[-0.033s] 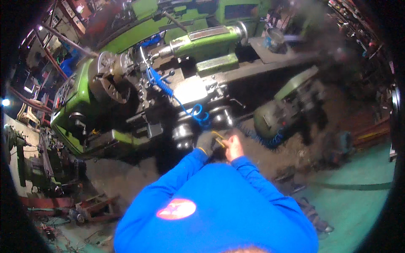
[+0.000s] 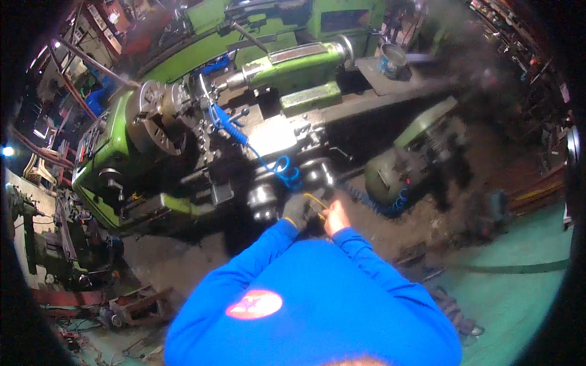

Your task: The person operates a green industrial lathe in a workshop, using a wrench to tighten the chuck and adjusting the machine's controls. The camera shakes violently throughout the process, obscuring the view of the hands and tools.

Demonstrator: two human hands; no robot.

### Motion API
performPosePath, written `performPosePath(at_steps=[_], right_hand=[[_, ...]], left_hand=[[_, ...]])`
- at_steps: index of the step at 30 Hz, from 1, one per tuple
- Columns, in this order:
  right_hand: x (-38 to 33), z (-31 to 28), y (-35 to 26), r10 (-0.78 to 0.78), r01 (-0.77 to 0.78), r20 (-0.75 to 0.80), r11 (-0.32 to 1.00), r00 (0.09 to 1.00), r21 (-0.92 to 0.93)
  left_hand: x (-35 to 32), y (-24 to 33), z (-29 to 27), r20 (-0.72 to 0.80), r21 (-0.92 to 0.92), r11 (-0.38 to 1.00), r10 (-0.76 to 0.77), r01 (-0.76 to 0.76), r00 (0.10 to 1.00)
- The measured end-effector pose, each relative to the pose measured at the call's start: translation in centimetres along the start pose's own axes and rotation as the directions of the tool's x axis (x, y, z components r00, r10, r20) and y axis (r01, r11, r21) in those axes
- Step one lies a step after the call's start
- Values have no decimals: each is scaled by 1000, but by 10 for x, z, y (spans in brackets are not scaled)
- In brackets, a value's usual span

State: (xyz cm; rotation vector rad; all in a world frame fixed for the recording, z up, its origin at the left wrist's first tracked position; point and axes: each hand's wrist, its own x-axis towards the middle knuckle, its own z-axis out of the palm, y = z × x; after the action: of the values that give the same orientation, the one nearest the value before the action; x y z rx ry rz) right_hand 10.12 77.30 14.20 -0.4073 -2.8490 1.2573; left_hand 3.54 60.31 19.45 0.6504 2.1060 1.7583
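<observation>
My left hand wears a dark work glove with a yellow cuff edge. Bare, my right hand is close beside it, pinching the yellow edge of a second dark work glove. That edge forms a curved band between the two hands. The left fingers appear closed on the same glove, though its dark body blends into them. Just beyond my hands are two shiny round metal parts of the lathe, a left handwheel and a right handwheel.
A green lathe stretches ahead, with its chuck at left and tailstock beyond. A blue air gun with a coiled hose lies on the carriage. A bucket and a grinder-like machine stand at right.
The yellow glove edge between my hands has shifted and now shows as a thinner, more curved band. Both hands stay close together in nearly the same place.
</observation>
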Motion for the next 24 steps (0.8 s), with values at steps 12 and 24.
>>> performPosePath(at_steps=[12, 24], right_hand=[[30, -46, 50, 181, -362, 562, -600, 807, 713], [52, -21, 10, 463, -223, 72, 282, 884, 933]], left_hand=[[29, 49, 22, 404, -311, 732, -476, 607, 781], [46, 44, 32, 238, 114, 993, -63, 36, 969]])
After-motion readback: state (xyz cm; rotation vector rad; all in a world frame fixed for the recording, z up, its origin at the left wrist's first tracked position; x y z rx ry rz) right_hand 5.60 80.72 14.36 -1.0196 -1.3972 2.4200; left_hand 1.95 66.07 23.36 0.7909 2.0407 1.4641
